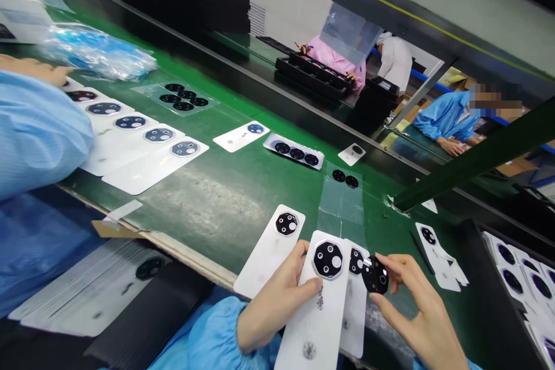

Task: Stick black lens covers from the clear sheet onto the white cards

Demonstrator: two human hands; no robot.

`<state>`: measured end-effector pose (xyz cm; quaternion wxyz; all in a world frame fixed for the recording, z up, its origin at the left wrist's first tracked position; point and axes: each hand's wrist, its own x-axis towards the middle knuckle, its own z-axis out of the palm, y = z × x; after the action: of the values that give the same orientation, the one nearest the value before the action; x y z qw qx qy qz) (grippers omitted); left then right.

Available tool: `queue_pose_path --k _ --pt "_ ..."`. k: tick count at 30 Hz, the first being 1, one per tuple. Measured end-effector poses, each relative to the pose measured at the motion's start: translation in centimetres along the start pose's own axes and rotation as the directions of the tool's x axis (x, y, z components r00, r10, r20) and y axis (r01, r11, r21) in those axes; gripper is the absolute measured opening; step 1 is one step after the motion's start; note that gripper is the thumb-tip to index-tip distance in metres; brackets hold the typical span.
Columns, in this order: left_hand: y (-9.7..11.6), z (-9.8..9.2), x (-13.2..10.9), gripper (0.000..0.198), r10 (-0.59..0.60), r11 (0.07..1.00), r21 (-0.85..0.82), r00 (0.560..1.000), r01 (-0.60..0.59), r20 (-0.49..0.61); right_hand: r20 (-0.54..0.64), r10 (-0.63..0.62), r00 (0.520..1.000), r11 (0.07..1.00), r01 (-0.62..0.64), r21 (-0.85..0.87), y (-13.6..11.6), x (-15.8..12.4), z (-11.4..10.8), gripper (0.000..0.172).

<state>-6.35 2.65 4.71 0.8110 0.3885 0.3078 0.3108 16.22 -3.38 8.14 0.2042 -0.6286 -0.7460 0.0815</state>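
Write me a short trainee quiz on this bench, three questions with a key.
1. Which of the wearer's hands pinches the black piece?
2. True or false: the wearer's left hand holds a white panel.
3. Fill in: on the clear sheet nearest the held panel lie ___ black discs.

Key: 1. The right hand. 2. True. 3. Two.
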Motion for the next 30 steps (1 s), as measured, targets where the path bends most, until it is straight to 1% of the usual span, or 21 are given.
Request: queue_pose_path --k 5,10,14,18,20,24,30 --pt "0.0 0.2 0.0 0.038 -0.009 1.000 -0.021 1.000 0.009 0.008 -0.012 -0.008 1.000 1.000 0.008 -0.005 -0.5 0.4 0.1 0.041" --pt "-0.3 0.1 -0.1 0.033 -0.002 1.000 -0.004 1.000 0.001 -0.004 -0.063 0.009 0.998 1.000 -0.009 -0.004 -1.2 0.8 0.4 0.037" --pt "-0.6 0.0 0.0 0.031 0.007 0.999 0.047 1.000 -0.008 0.018 -0.067 -0.034 0.997 0.999 0.032 -0.025 -1.8 1.2 0.8 0.037" --pt "-0.7 0.0 -0.1 0.032 0.029 0.996 0.086 0.999 -0.032 0.035 -0.030 -0.113 0.993 0.993 0.113 -0.016 -3.0 1.9 1.6 0.036" --pt "-0.7 0.1 -0.2 0.031 0.051 0.991 0.120 0.998 -0.056 0.042 -0.002 -0.134 0.991 0.991 0.134 0.008 -3.6 2.4 2.1 0.036" --pt "-0.7 0.1 -0.3 0.033 0.078 0.983 0.160 0.995 -0.087 0.064 0.034 -0.142 0.989 0.990 0.141 0.029 -4.3 2.9 2.4 0.035" --pt "-0.7 0.0 -0.2 0.033 0.077 0.979 0.181 0.994 -0.091 0.082 0.043 -0.145 0.988 0.989 0.144 0.031 -4.2 3.0 2.4 0.034"
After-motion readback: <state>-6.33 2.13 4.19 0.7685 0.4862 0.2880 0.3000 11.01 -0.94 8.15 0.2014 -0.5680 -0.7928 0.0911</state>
